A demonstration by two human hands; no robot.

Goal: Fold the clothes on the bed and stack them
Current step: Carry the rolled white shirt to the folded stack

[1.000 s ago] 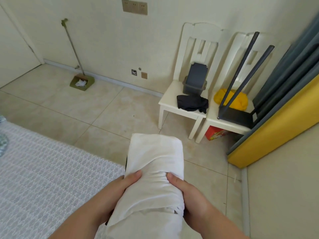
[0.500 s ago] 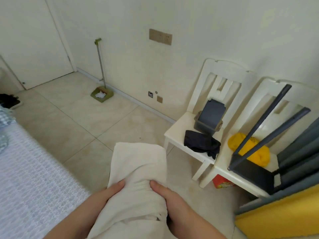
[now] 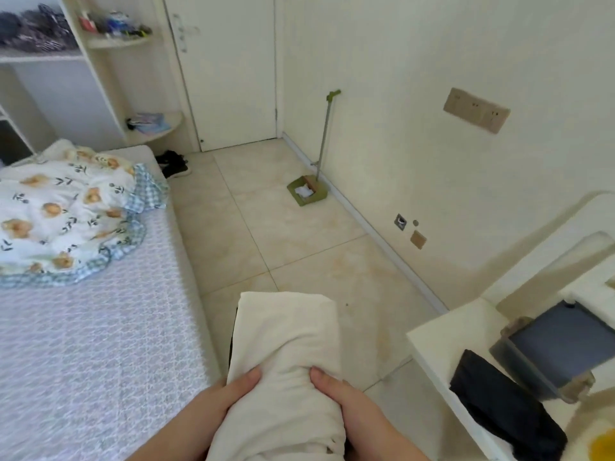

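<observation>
A folded cream-white garment [image 3: 286, 354] is held out in front of me, above the tiled floor beside the bed. My left hand [image 3: 213, 404] grips its left side with the thumb on top. My right hand [image 3: 352, 407] grips its right side the same way. A thin dark edge shows under the garment's left side. The bed [image 3: 86, 344] with a pale patterned cover lies to the left. A flowered quilt with a blue checked border [image 3: 63, 211] is bunched at its far end.
A white chair [image 3: 442, 337] at the right carries a black cloth [image 3: 506, 404], a dark box [image 3: 552, 351] and something yellow [image 3: 604, 447]. A green dustpan with a long handle [image 3: 307, 193] stands by the wall. Shelves [image 3: 133, 78] and a closed door [image 3: 229, 71] are at the back.
My view has swung left, from the chairs toward the bed and the door. Both hands keep the same grip on the folded garment.
</observation>
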